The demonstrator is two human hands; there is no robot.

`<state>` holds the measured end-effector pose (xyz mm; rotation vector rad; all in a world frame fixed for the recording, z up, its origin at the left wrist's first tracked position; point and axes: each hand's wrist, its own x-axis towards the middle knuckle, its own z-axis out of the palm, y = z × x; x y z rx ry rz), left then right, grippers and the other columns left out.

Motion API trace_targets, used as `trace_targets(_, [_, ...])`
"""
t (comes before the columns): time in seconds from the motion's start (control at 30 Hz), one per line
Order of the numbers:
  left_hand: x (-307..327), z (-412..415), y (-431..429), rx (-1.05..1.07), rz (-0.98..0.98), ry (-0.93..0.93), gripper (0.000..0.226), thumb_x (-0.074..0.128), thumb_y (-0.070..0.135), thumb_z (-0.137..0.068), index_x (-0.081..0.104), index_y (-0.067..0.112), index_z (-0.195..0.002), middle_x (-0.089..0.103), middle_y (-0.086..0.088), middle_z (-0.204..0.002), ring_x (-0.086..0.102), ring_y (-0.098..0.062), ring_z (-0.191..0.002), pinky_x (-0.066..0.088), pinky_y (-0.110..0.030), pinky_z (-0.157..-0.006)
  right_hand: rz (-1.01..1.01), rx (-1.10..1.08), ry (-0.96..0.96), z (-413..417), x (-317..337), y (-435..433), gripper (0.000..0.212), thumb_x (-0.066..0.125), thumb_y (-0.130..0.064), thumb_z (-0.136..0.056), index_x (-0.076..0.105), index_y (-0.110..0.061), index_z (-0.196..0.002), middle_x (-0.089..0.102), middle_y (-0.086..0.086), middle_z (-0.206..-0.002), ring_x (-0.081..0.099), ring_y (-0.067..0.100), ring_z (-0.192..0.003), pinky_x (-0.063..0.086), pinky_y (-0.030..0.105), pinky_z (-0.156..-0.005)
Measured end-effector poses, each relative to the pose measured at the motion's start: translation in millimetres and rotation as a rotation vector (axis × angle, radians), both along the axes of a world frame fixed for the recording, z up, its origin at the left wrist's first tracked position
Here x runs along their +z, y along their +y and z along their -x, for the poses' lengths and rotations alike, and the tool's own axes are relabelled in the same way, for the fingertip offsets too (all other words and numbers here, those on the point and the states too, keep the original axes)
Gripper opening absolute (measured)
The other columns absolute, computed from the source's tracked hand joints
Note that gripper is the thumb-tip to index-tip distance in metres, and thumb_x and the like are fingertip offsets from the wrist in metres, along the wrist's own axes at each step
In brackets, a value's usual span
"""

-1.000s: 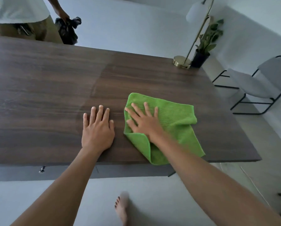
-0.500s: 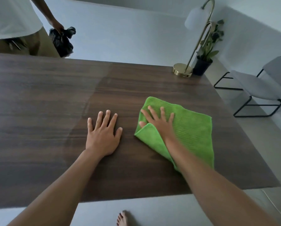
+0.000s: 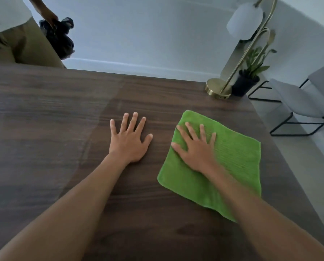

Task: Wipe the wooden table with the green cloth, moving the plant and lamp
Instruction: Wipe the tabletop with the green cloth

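Both palms flat, right hand (image 3: 197, 147) on green cloth (image 3: 231, 161), corner pointing away.

On the table (image 3: 44, 119), the cloth (image 3: 232, 166) lies to the right of the left hand (image 3: 129, 144), apart from it, with the right hand (image 3: 197, 149) flat on it. Behind the cloth, at the table's far right corner, stands the lamp (image 3: 218, 89), the plant (image 3: 245, 85) just right of it. A chair (image 3: 298, 102) stands off the table's right edge.

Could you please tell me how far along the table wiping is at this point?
Partly done. The right hand presses the green cloth flat mid-table; the left hand braces on bare wood. The lamp and plant stand unmoved in the far right corner, not yet wiped.
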<state>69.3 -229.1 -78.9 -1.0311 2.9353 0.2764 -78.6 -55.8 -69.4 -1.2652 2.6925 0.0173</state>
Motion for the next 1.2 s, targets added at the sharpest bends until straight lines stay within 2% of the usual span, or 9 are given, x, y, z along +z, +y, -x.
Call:
trace_targets(0.13, [-0.4,11.8,-16.0,-0.024,-0.005,0.021,0.067,0.011,0.061,-0.094,0.0,0.033,-0.154,-0.008,0.005,-0.163,-0.014,-0.02,-0.149,-0.009,-0.059,-0.116,0.025,0.063,0.005,-2.1,-2.3,-55.2,0.067,0.008,-0.072,-0.092,0.002,-0.046,-0.153,-0.005,-0.011,-0.164,-0.012,0.035,-0.15,-0.006,0.069,-0.113])
trace_targets(0.27, [-2.2,14.1,-17.9,-0.018,0.034,0.097,0.066,0.013,0.059,-0.095,0.007,0.031,-0.155,0.0,0.005,-0.164,-0.009,-0.02,-0.15,-0.007,-0.058,-0.116,0.007,0.304,-0.041,-52.2,7.6,37.7,0.074,0.016,-0.079,-0.088,-0.002,-0.047,-0.153,-0.01,-0.014,-0.164,-0.021,0.028,-0.149,-0.008,0.064,-0.116])
trace_targets(0.37, [-2.5,14.0,-16.8,-0.019,0.038,0.106,0.066,0.013,0.059,-0.095,0.006,0.03,-0.155,0.001,0.004,-0.164,-0.009,-0.021,-0.15,-0.007,-0.058,-0.117,-0.057,0.243,-0.031,-24.8,11.3,64.5,0.075,0.011,-0.083,-0.084,-0.006,-0.051,-0.15,-0.012,-0.016,-0.163,-0.022,0.023,-0.149,-0.004,0.063,-0.117])
trace_targets(0.57, [-4.7,14.0,-15.8,-0.011,0.066,0.119,0.067,0.012,0.06,-0.094,0.01,0.03,-0.154,0.006,0.004,-0.163,-0.004,-0.021,-0.15,-0.004,-0.059,-0.117,-0.021,-0.037,0.012,84.8,-2.8,-80.5,0.08,-0.001,-0.084,-0.081,-0.004,-0.047,-0.152,-0.009,-0.01,-0.163,-0.01,0.033,-0.15,-0.002,0.071,-0.113])
trace_targets(0.7, [-4.4,12.3,-16.4,-0.015,0.057,0.144,0.068,0.014,0.059,-0.093,0.016,0.03,-0.154,0.011,0.004,-0.163,0.0,-0.02,-0.15,-0.003,-0.058,-0.117,-0.005,-0.072,-0.002,73.9,-3.0,-132.6,0.079,0.003,-0.08,-0.085,0.003,-0.041,-0.154,-0.004,-0.007,-0.165,-0.009,0.034,-0.15,-0.005,0.069,-0.113])
trace_targets(0.87, [-2.9,12.1,-16.9,-0.009,0.027,0.152,0.066,0.014,0.057,-0.094,0.013,0.03,-0.154,0.007,0.004,-0.163,-0.004,-0.02,-0.15,-0.006,-0.057,-0.117,0.063,0.197,-0.001,26.3,-1.4,-15.1,0.069,0.012,-0.073,-0.091,0.008,-0.044,-0.153,0.001,-0.013,-0.165,-0.004,0.022,-0.152,-0.002,0.056,-0.12])
trace_targets(1.03, [-0.7,13.1,-15.7,-0.015,0.036,0.117,0.065,0.016,0.056,-0.096,0.01,0.029,-0.154,0.004,0.003,-0.164,-0.007,-0.021,-0.15,-0.007,-0.058,-0.117,-0.029,-0.17,0.018,111.5,3.6,43.8,0.075,0.004,-0.078,-0.084,0.001,-0.047,-0.152,-0.005,-0.013,-0.164,-0.01,0.022,-0.151,-0.002,0.06,-0.119])
trace_targets(1.13, [4.7,23.2,-12.4,0.022,0.014,0.091,0.062,0.025,0.051,-0.095,0.023,0.022,-0.15,0.014,-0.003,-0.161,-0.001,-0.026,-0.149,-0.003,-0.062,-0.116,0.004,-0.335,-0.012,128.6,0.5,0.8,0.072,0.007,-0.075,-0.088,0.0,-0.044,-0.153,-0.006,-0.01,-0.165,-0.011,0.031,-0.15,-0.004,0.067,-0.115])
trace_targets(1.2, [11.3,41.7,-5.8,0.046,-0.009,0.104,0.056,0.033,0.045,-0.094,0.036,0.012,-0.139,0.025,-0.013,-0.154,0.008,-0.032,-0.147,0.004,-0.065,-0.114,0.016,-0.275,-0.001,105.3,-2.6,-23.5,0.071,0.007,-0.073,-0.09,0.001,-0.043,-0.154,-0.005,-0.009,-0.165,-0.01,0.034,-0.15,-0.004,0.068,-0.114])
